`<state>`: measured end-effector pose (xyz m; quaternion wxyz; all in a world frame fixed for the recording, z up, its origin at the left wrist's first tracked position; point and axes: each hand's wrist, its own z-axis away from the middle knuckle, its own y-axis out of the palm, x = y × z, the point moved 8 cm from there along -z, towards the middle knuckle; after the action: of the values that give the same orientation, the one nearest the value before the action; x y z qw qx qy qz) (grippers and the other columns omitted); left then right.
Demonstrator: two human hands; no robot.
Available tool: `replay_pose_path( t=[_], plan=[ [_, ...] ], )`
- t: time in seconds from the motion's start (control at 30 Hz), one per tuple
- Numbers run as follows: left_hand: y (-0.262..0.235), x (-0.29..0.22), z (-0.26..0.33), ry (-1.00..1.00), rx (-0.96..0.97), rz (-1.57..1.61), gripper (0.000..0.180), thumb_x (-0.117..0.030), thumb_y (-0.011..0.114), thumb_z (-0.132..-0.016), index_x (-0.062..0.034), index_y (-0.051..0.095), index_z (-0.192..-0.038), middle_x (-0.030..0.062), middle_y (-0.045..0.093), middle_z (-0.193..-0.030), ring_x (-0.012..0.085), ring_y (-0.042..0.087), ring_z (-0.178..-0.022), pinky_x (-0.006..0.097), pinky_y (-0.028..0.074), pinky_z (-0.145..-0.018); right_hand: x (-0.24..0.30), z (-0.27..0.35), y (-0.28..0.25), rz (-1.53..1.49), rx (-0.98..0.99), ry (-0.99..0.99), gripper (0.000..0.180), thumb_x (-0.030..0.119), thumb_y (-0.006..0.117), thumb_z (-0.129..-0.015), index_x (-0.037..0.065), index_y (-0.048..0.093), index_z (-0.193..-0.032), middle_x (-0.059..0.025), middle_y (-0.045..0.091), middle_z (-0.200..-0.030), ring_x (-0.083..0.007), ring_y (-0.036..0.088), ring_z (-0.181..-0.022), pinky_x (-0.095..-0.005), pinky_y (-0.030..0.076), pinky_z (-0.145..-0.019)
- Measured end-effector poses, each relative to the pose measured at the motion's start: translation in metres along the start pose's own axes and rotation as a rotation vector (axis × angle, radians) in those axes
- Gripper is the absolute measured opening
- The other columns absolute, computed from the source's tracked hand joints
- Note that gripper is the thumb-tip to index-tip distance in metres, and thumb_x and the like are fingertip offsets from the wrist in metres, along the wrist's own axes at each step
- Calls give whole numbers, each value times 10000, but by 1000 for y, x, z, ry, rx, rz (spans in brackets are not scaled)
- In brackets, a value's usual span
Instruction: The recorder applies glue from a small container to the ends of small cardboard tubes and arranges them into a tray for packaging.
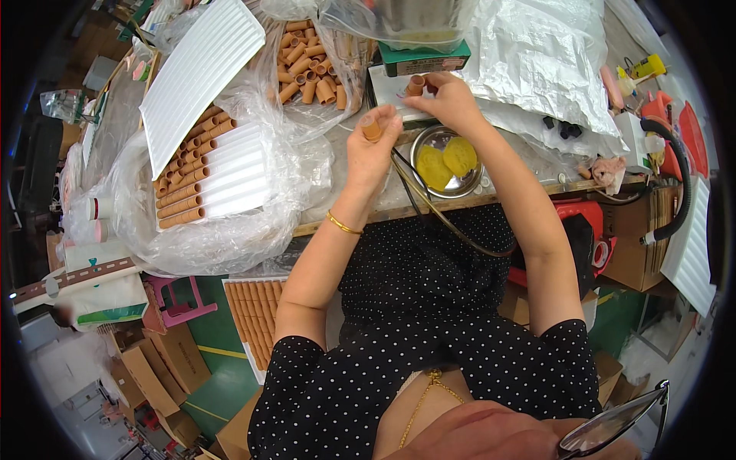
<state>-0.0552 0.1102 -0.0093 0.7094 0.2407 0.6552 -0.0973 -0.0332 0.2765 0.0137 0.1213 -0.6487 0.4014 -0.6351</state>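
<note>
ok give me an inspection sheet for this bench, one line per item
surface: workbench almost fully covered, wooden front edge showing
job's things: small orange tube in left hand; another orange tube at right hand; round metal dish with two yellow pads below the hands
clutter: clear bag of loose orange tubes; white ridged trays with rows of tubes; silver foil bag
hands: left hand pinching a tube; right hand gripping a tube at its fingertips
cables: dark cable runs from the bench over the lap
surroundings: cardboard boxes on green floor, pink stool
</note>
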Motion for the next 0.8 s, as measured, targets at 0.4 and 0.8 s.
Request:
replay_pose_path(
  t=[0.4,0.8],
  plan=[
    [33,3,40,-390,590,7,315,-107,700,-778,26,608,-1048,89,652,-866,159,609,-691,237,489,-642,34,86,-11,-395,342,16,206,103,602,-859,-19,567,-1022,-19,604,-872,-58,543,-751,-207,452,-656],
    [46,-14,37,169,498,-743,351,-48,655,-787,-59,570,-1128,124,597,-1158,202,558,-1081,325,448,-902,14,118,-26,-374,292,136,284,199,613,-834,36,592,-1066,-137,648,-854,-243,627,-777,-339,489,-702]
  ],
)
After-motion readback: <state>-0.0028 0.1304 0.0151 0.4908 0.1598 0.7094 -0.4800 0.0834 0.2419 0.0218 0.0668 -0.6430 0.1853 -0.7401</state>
